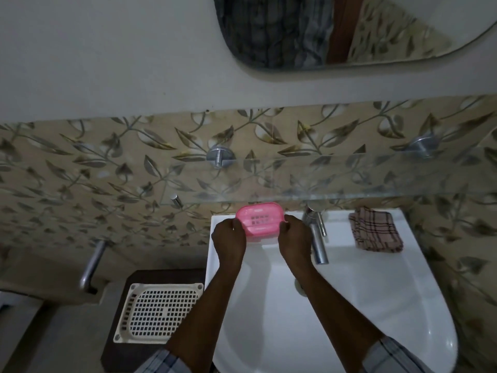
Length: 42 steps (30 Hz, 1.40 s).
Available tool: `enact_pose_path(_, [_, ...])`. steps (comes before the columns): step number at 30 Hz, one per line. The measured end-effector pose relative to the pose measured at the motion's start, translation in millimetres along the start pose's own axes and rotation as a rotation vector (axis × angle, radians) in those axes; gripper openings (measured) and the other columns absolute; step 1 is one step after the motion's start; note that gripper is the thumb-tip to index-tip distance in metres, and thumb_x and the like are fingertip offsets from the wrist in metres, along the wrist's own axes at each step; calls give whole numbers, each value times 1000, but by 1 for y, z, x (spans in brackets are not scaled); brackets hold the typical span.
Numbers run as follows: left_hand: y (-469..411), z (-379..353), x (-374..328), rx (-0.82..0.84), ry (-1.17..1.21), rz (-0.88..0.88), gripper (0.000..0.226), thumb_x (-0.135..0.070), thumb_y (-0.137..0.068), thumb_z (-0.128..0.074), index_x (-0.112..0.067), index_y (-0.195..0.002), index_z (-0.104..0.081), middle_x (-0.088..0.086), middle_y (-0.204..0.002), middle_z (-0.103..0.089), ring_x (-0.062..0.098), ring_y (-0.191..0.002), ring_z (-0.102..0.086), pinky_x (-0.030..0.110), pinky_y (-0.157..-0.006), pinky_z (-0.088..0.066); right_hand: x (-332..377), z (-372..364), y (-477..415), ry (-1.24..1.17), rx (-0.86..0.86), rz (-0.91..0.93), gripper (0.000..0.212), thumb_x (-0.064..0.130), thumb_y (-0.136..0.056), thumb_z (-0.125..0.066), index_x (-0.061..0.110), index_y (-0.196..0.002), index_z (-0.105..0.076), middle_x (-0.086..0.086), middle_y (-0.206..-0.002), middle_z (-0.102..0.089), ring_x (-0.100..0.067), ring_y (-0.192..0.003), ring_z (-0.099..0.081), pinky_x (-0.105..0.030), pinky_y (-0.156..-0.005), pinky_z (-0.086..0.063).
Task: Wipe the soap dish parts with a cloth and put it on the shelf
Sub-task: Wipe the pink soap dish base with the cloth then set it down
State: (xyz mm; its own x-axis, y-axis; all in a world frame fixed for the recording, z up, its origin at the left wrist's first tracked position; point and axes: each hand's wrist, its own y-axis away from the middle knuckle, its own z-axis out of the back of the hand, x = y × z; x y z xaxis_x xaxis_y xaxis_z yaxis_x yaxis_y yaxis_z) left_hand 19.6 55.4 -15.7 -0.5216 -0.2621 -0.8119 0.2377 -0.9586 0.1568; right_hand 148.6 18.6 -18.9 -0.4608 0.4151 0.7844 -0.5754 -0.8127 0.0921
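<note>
A pink soap dish (260, 219) with a slotted insert is held between both hands over the back rim of the white sink (376, 278). My left hand (228, 239) grips its left end and my right hand (293, 238) grips its right end. The dish sits just below the front edge of the glass shelf (349, 196), which is fixed to the leaf-patterned tiled wall. A folded checked cloth (375, 228) lies on the sink's back right corner, apart from both hands.
A chrome tap (317, 235) stands just right of my right hand. A white perforated plastic tray (158, 310) lies on a dark stand left of the sink. A metal handle (91, 265) juts from the wall at left. A mirror (349, 28) hangs above.
</note>
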Motion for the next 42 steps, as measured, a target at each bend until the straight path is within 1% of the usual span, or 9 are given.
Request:
enact_pose_path(3, [10, 15, -6, 48, 464, 250, 44, -34, -100, -48, 2, -83, -67, 25, -86, -71, 39, -82, -71, 41, -66, -60, 3, 12, 8, -316, -6, -46, 22, 3, -98, -53, 3, -111, -69, -21, -88, -73, -36, -78, -72, -45, -73, -61])
enact_pose_path(7, [24, 48, -11, 722, 912, 765, 79, -70, -88, -46, 2, -118, -61, 31, -117, -63, 47, -93, -65, 59, -77, -57, -3, 46, 35, -514, 105, -9, 20, 2, -92, -62, 10, -103, -76, -3, -77, -78, -24, -68, -74, -39, -66, -64])
enact_pose_path(17, [74, 43, 2, 1194, 1021, 844, 68, -41, -84, -58, 4, -135, -55, 41, -146, -39, 48, -115, -56, 58, -102, -42, -28, 116, 59, -536, 321, 4, 13, 14, -92, -67, 13, -99, -78, -15, -84, -77, -16, -68, -72, -29, -66, -62])
enact_pose_path(22, [85, 28, 5, 1124, 967, 758, 69, -34, -79, -58, 9, -133, -55, 39, -134, -52, 53, -109, -60, 61, -101, -44, -101, 153, 1, 101, -125, 264, 31, 9, -84, -72, 1, -114, -69, -21, -114, -69, -29, -109, -64, -36, -94, -49])
enact_pose_path(27, [92, 22, 7, 1028, 1023, 787, 74, -43, -74, -68, 8, -127, -60, 37, -120, -58, 50, -105, -59, 59, -99, -44, -170, 156, -57, 831, 353, 269, 99, 48, -86, -65, 11, -156, -5, -17, -163, -10, -31, -150, -13, -42, -122, -16])
enact_pose_path(31, [94, 20, 3, 1024, 1050, 785, 74, -40, -80, -61, 6, -137, -49, 38, -124, -53, 48, -102, -60, 54, -95, -50, -175, 158, -69, 539, 161, 347, 43, 53, -95, -39, 24, -114, -65, -9, -110, -69, -33, -106, -65, -38, -85, -53])
enact_pose_path(36, [94, 30, 2, 1079, 952, 744, 79, -36, -77, -45, 4, -145, -40, 35, -138, -41, 43, -94, -58, 44, -82, -49, -168, 164, -50, -7, -10, 94, 29, 4, -92, -57, 12, -117, -70, -7, -118, -70, -26, -113, -64, -38, -98, -51])
enact_pose_path(39, [92, 38, -7, 1110, 927, 704, 76, -43, -82, -42, 3, -142, -45, 32, -134, -49, 39, -87, -59, 39, -74, -48, -146, 174, -20, -813, 20, -498, 31, -5, -86, -61, -6, -118, -64, -22, -111, -67, -38, -91, -68, -48, -84, -55])
enact_pose_path(42, [93, 43, -20, 1079, 837, 670, 71, -52, -86, -47, 3, -131, -54, 30, -115, -61, 36, -79, -63, 35, -66, -52, -96, 183, 32, -1136, 305, -392, 18, -3, -85, -65, 1, -102, -71, -21, -94, -65, -27, -68, -69, -35, -64, -57])
